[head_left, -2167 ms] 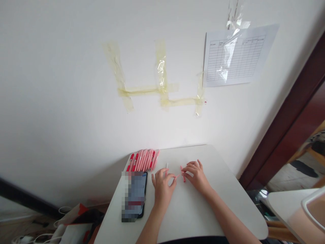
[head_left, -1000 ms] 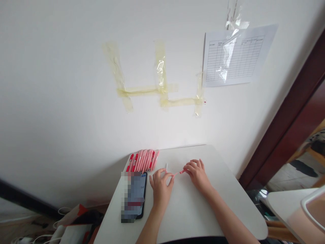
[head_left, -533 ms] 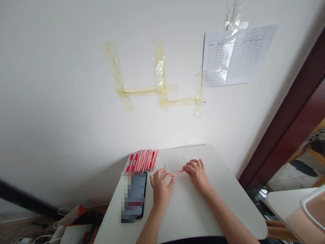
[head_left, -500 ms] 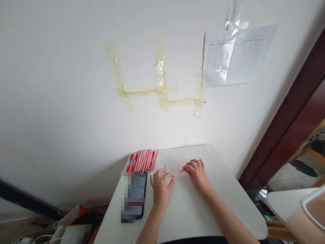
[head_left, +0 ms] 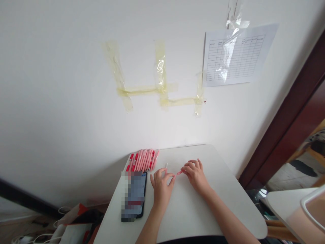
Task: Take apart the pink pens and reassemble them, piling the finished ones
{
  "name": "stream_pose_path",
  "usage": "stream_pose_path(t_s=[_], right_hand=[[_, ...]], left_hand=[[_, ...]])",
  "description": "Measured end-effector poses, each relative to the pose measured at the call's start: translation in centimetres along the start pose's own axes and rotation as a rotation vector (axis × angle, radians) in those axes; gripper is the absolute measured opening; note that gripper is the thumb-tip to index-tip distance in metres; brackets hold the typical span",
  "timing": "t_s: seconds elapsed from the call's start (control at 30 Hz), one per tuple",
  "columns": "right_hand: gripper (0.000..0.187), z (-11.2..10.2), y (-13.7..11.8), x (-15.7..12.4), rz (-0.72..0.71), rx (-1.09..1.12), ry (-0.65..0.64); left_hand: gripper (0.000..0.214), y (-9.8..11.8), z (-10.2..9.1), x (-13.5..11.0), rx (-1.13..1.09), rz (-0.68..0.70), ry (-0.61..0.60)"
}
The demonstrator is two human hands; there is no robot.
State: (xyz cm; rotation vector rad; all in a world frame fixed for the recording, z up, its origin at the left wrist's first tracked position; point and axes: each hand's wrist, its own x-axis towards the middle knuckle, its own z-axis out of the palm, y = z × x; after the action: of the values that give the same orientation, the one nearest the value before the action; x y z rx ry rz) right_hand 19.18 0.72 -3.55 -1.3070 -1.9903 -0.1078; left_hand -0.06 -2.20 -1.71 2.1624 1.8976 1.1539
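Head view shows the left hand (head_left: 161, 185) pinching a thin pink piece (head_left: 175, 176) and the right hand (head_left: 195, 173) closed around a pink tube (head_left: 180, 172), seemingly to keep their ends facing over the worktop (head_left: 193, 213). Pens (head_left: 145, 161) lie rowed nearby, apparently within easy reach.

The left hand (head_left: 161, 186) and right hand (head_left: 196, 174) are bare and slender-fingered, the forearms (head_left: 224, 211) uncovered too; a curved strip of black cloth (head_left: 195, 240) shows between them
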Motion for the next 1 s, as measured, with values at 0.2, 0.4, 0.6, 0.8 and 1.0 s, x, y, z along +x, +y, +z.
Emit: stream_pose_path(t_s=[0.2,0.4,0.6,0.8,1.0], right_hand=[[0.02,-0.15,-0.23,-0.03,-0.045,-0.008,-0.016],[0.021,-0.17,-0.35,-0.02,-0.063,0.008,-0.025],[0.02,-0.28,-0.53,-0.01,-0.049,0.013,-0.035],[0.019,-0.36,-0.79,0.06,-0.072,0.037,-0.054],[0.019,-0.64,-0.94,0.08,-0.08,0.034,-0.063]], left_hand=[[0.012,0.06,0.01,-0.1,0.022,0.003,-0.007],[0.01,0.14,-0.02,-0.04,0.008,-0.009,-0.017],[0.01,0.28,-0.23,-0.03,-0.019,-0.024,-0.046],[0.011,0.33,-0.29,-0.02,-0.043,-0.039,-0.053],[0.008,0.33,-0.38,0.02,-0.045,-0.047,-0.06]])
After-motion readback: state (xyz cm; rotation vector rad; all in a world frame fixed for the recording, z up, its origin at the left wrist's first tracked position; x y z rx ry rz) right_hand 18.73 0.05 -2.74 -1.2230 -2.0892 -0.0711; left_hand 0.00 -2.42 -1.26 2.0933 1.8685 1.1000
